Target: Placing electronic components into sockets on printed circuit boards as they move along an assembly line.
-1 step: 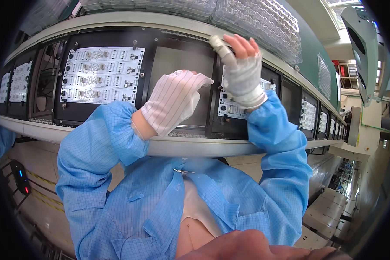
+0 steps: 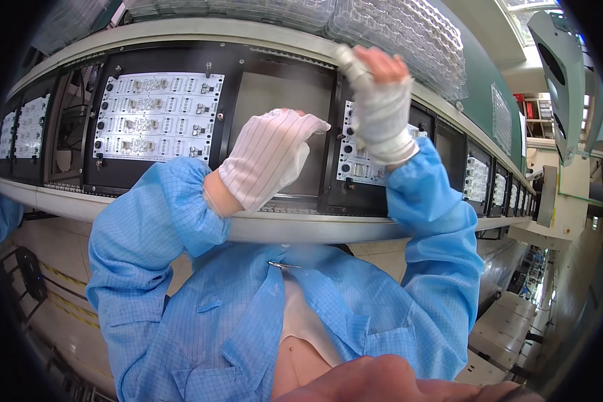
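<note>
My left hand (image 2: pixel 271 157), in a striped white glove, hovers over the grey panel (image 2: pixel 285 84) set in the black line. Its fingers curl inward and one digit points right; the fingertips are mostly hidden, so whatever they may hold cannot be made out. Higher up and to the right is my right hand (image 2: pixel 382 104), blurred, in a white glove with bare fingertips and one white-covered digit held apart. Nothing shows in it. Below and behind it, partly covered, lies a white circuit board panel (image 2: pixel 358 164) in a black carrier.
Left of my hands, a black carrier holds another white circuit board panel (image 2: pixel 157 115) with several rows of parts. More panels (image 2: pixel 476 177) continue along the line to the right. Stacked clear plastic trays (image 2: pixel 402 40) stand behind the far rail. A metal rail (image 2: pixel 308 231) runs along the near edge.
My right hand has shifted slightly right and its fingers have blurred. My left hand stays in place over the grey panel.
</note>
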A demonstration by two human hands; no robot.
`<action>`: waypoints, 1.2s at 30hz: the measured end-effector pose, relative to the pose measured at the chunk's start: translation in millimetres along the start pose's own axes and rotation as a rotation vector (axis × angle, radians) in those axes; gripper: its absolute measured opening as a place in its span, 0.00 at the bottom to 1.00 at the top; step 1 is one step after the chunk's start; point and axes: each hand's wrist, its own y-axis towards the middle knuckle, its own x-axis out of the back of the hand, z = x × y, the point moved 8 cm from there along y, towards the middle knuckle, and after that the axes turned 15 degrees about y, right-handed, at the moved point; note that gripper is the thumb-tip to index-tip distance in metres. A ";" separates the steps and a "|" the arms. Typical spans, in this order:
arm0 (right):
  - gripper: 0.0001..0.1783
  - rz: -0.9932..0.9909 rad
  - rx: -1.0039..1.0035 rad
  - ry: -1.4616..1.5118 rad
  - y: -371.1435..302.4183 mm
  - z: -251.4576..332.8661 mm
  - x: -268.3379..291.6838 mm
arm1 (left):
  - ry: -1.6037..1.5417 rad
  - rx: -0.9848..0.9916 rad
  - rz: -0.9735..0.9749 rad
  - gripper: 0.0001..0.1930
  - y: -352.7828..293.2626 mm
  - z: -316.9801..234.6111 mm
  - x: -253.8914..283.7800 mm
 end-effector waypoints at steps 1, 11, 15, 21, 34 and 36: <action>0.37 -0.021 -0.099 0.058 10.0 -16.2 6.3 | 0.003 0.008 0.009 0.18 -0.7 -0.2 0.5; 0.35 -0.135 0.039 0.084 15.2 -29.0 1.6 | 0.063 -0.027 0.015 0.17 -0.9 -9.7 -0.8; 0.32 -0.118 0.024 0.158 11.5 -23.5 -8.9 | 0.139 -0.046 0.025 0.15 0.4 -9.2 -6.6; 0.42 -0.353 -0.196 0.190 5.2 -48.4 52.7 | 0.308 -0.075 0.062 0.12 19.9 -18.2 -13.9; 0.39 -0.078 -0.739 0.048 -185.9 -61.4 98.4 | 0.272 -0.074 -0.024 0.10 23.3 -16.2 -42.3; 0.37 -0.054 -0.805 0.074 -204.2 -65.3 94.4 | 0.262 -0.097 -0.049 0.08 23.9 -16.9 -43.7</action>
